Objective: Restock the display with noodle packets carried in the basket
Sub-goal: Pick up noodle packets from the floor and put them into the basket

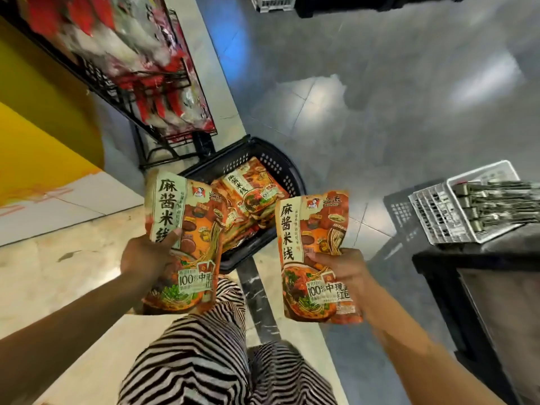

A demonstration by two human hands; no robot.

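Note:
A black plastic basket [271,159] stands on the floor ahead of me with several orange noodle packets [251,188] lying in it. My left hand [146,255] grips one orange noodle packet [187,217] by its left edge, thumb across the front. My right hand [342,267] grips a second, matching packet [309,229] by its right edge. Both packets are held upright above my striped trousers, in front of the basket. A black wire display rack [163,100] with red and white packets stands at the upper left.
A yellow panel [43,135] fills the left side. At the right, a white crate [467,206] of dark goods sits on a black stand [467,273], with a dark crate beside it. Grey tiled floor stretches beyond the basket; another white crate [271,2] lies at the top.

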